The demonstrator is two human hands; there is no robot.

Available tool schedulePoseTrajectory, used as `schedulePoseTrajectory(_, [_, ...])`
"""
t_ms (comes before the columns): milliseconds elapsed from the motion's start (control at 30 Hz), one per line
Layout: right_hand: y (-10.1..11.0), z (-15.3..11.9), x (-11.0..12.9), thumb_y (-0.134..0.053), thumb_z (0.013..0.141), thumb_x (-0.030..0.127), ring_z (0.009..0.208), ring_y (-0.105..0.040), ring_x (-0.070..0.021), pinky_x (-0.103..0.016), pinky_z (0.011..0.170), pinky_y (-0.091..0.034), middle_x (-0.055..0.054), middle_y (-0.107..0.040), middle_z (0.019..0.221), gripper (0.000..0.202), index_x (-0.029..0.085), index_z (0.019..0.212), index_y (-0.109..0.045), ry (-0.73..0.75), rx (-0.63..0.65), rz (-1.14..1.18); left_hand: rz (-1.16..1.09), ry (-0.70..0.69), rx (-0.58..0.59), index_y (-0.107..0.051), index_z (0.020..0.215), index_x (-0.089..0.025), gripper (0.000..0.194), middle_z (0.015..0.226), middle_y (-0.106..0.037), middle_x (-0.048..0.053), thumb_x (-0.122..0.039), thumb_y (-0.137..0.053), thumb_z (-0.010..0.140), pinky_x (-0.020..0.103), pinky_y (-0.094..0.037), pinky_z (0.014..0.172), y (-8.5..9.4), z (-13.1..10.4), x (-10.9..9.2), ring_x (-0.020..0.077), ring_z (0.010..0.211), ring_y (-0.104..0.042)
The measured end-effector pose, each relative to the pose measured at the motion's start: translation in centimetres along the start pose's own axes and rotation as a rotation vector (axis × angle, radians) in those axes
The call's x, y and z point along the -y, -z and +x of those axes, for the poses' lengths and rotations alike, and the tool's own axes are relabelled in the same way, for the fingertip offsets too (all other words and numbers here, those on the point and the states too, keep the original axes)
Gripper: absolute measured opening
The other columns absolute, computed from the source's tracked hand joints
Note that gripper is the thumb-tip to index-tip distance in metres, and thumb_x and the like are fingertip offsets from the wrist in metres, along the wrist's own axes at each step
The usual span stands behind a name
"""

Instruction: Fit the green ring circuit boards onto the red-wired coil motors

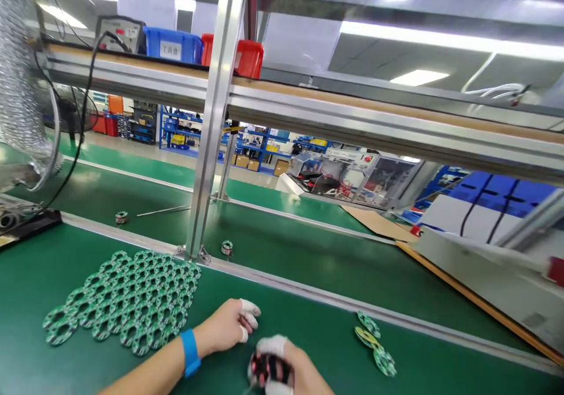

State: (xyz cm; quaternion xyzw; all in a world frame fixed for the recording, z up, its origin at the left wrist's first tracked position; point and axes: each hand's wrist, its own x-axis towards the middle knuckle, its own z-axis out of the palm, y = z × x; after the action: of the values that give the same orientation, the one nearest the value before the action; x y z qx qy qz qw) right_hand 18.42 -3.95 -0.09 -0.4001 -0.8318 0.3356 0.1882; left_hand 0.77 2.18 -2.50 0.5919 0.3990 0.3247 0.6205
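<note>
My left hand (pixel 231 326), with white finger covers and a blue wristband, is just above the green bench; its fingers are curled and no object shows in them. Close by on the right, my right hand (pixel 286 362), also with white finger covers, grips a round dark part with reddish bits (pixel 267 370), blurred at the lower edge. Many green ring-shaped boards (pixel 136 295) lie in a sheet to the left. Several more ring boards (pixel 384 361) lie on the right, one of them yellowish.
A metal post (pixel 211 130) rises from the bench rail (pixel 308 297). Small wound parts (pixel 227 248) stand behind the rail. A black cable (pixel 86 113) hangs at left. A shelf above carries blue (pixel 174 45) and red (pixel 249 59) bins. A grey panel (pixel 493 289) leans at right.
</note>
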Motion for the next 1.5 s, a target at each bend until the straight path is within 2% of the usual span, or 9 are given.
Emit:
schedulePoseTrajectory(133, [1.0, 0.3, -1.5, -0.069, 0.062, 0.018, 0.08, -0.056, -0.0204, -0.035, 0.076, -0.047, -0.004, -0.061, 0.089, 0.04, 0.02, 0.101, -0.061, -0.143, -0.195, -0.013, 0.106, -0.02, 0.045, -0.06, 0.112, -0.011, 0.072, 0.09, -0.061, 0.004, 0.003, -0.044, 0.043, 0.022, -0.04, 0.066, 0.1, -0.9, -0.1, 0.013, 0.074, -0.049])
schedulePoseTrajectory(367, [-1.2, 0.3, -1.4, -0.059, 0.067, 0.022, 0.052, -0.051, -0.0106, -0.026, 0.052, -0.049, 0.001, -0.051, 0.077, 0.044, 0.019, 0.111, -0.054, -0.305, -0.353, 0.287, 0.307, -0.058, 0.144, -0.031, 0.138, -0.014, 0.091, 0.106, -0.06, 0.008, -0.007, -0.062, 0.053, 0.028, -0.044, 0.079, 0.0, -2.4, -1.8, 0.0178, 0.084, -0.054])
schedulePoseTrajectory(633, [-0.7, 0.0, 0.0, -0.069, 0.064, 0.015, 0.094, -0.056, -0.0232, -0.038, 0.081, -0.05, -0.008, -0.056, 0.111, 0.056, 0.025, 0.117, -0.055, -0.033, -0.411, -0.06, 0.475, -0.181, 0.069, -0.04, 0.134, -0.016, 0.075, 0.103, -0.062, 0.006, -0.01, -0.062, 0.062, 0.031, -0.044, 0.082, -0.6, -3.0, -1.7, 0.0203, 0.088, -0.057])
schedulePoseTrajectory(833, [-1.3, -0.1, 0.3, -0.058, 0.081, 0.02, 0.083, -0.06, -0.0184, -0.031, 0.072, -0.053, -0.006, -0.063, 0.093, 0.023, 0.024, 0.102, -0.064, 0.143, -0.518, -0.185, 0.606, -0.224, 0.044, -0.044, 0.131, -0.02, 0.071, 0.097, -0.059, 0.004, -0.016, -0.068, 0.064, 0.028, -0.044, 0.074, -0.7, -3.0, -1.3, 0.0183, 0.081, -0.055])
schedulePoseTrajectory(933, [-0.8, -0.2, 0.1, -0.049, 0.086, 0.017, 0.078, -0.061, -0.017, -0.028, 0.068, -0.053, -0.006, -0.066, 0.087, 0.02, 0.023, 0.096, -0.066, 0.212, -0.555, -0.288, 0.692, -0.298, 0.065, -0.058, 0.114, -0.022, 0.05, 0.094, -0.06, 0.002, -0.018, -0.069, 0.066, 0.026, -0.042, 0.074, -0.7, -3.1, -1.4, 0.0177, 0.084, -0.054])
schedulePoseTrajectory(1067, [0.0, -0.7, 0.4, -0.039, 0.087, 0.01, 0.073, -0.06, -0.0179, -0.027, 0.059, -0.049, -0.008, -0.068, 0.081, 0.03, 0.02, 0.094, -0.067, 0.32, -0.515, -0.552, 0.837, -0.314, 0.032, -0.064, 0.1, -0.023, 0.031, 0.091, -0.062, 0.002, -0.025, -0.069, 0.07, 0.026, -0.041, 0.073, -0.8, -3.2, -1.4, 0.0187, 0.085, -0.054])
schedulePoseTrajectory(1200, [-0.7, -1.1, 1.8, -0.034, 0.085, 0.007, 0.063, -0.055, -0.019, -0.026, 0.048, -0.043, -0.008, -0.062, 0.064, 0.034, 0.017, 0.07, -0.064, 0.395, -0.198, -0.779, 0.946, -0.277, -0.038, -0.064, 0.102, -0.022, 0.03, 0.094, -0.063, 0.005, -0.027, -0.065, 0.073, 0.029, -0.043, 0.077, -1.1, -3.2, -1.3, 0.0212, 0.087, -0.056])
schedulePoseTrajectory(1400, [1.5, -0.8, 3.6, -0.057, 0.078, 0.028, 0.084, -0.061, -0.0184, -0.026, 0.069, -0.05, -0.004, -0.067, 0.099, 0.026, 0.023, 0.103, -0.063, 0.197, 0.031, -0.276, 0.985, -0.251, -0.041, -0.065, 0.097, -0.022, 0.022, 0.09, -0.064, 0.004, -0.021, -0.059, 0.076, 0.028, -0.043, 0.076, -1.2, -3.3, -1.5, 0.0199, 0.084, -0.057])
schedulePoseTrajectory(1500, [6.8, -1.0, 0.8, -0.051, 0.082, 0.031, 0.072, -0.064, -0.0167, -0.025, 0.064, -0.051, -0.003, -0.07, 0.087, 0.033, 0.02, 0.112, -0.061, -0.247, -0.225, -0.132, 0.971, -0.221, -0.028, -0.064, 0.101, -0.022, 0.03, 0.093, -0.063, 0.004, -0.028, -0.066, 0.071, 0.028, -0.044, 0.077, -1.1, -3.4, -1.6, 0.0206, 0.086, -0.057])
